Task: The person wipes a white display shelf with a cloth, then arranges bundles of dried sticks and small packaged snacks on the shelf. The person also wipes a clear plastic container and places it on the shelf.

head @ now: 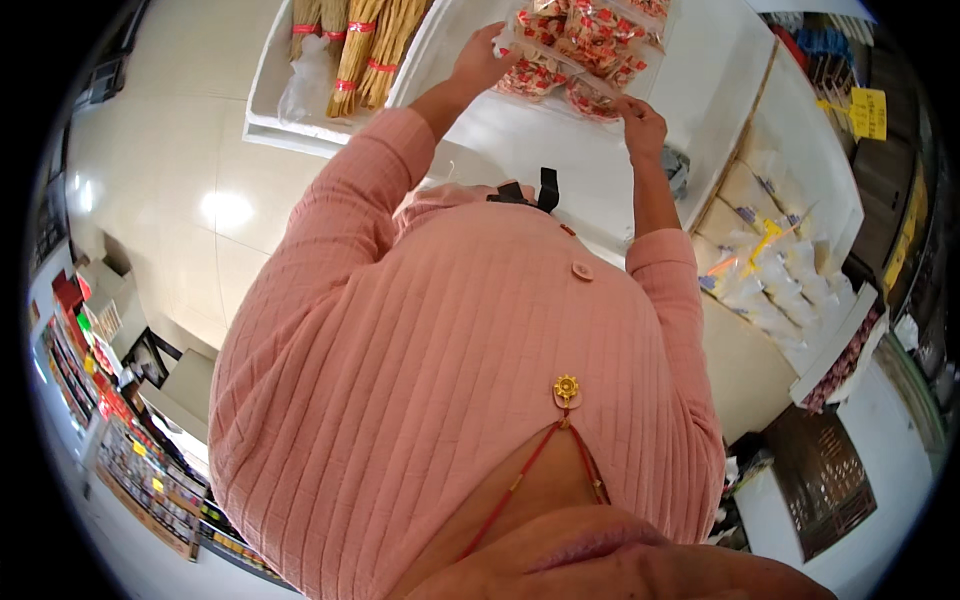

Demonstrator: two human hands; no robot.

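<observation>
In a large white bin point(555, 166) before me lie several clear plastic bags point(581, 45) filled with pale and red pieces, whose kind I cannot tell. My left hand point(484, 61) holds one end of the top edge of the nearest bag point(529, 79). At the other end of that edge, the fingers of my right hand point(643, 129) pinch the plastic. The edge stretches between both hands, with the filled part lying beyond it. A crumpled grey plastic bag point(675, 171) rests beside my right wrist.
Dried sticks or stalks bound with red bands point(358, 56) and a crumpled clear bag point(306, 84) fill a white foam box at the left. On the right, another white container holds clear bags of pale goods point(780, 277). A yellow sign point(868, 114) bearing writing hangs beyond it.
</observation>
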